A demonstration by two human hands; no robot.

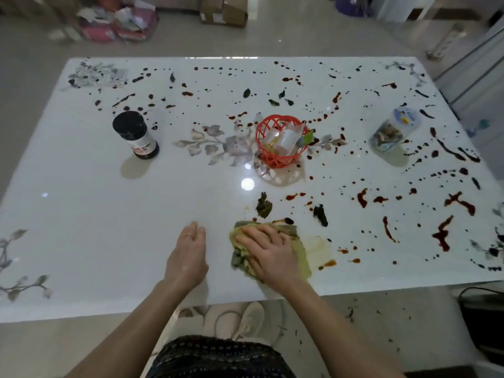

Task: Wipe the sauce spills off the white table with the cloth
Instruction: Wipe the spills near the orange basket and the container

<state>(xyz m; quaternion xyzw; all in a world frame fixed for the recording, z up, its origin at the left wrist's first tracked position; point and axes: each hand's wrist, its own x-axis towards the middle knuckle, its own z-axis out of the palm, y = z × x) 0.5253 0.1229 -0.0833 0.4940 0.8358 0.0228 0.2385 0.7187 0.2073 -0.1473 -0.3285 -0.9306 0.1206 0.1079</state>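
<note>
A glossy white table (114,219) with grey flower prints fills the view. Dark red-brown sauce spills (443,233) dot its far side and whole right half. A crumpled yellow-green cloth (302,257) lies near the front edge, and my right hand (268,253) presses flat on it. A pale smear (319,248) shows just right of the cloth. My left hand (188,255) rests on the bare table to the left of the cloth, fingers together and holding nothing. Dark leafy scraps (264,206) lie just beyond the cloth.
A dark sauce bottle (136,135) stands at the left. A red plastic basket (282,140) with small items sits at the centre. A clear lidded container (394,129) stands at the right. Boxes and bags lie on the floor beyond the table.
</note>
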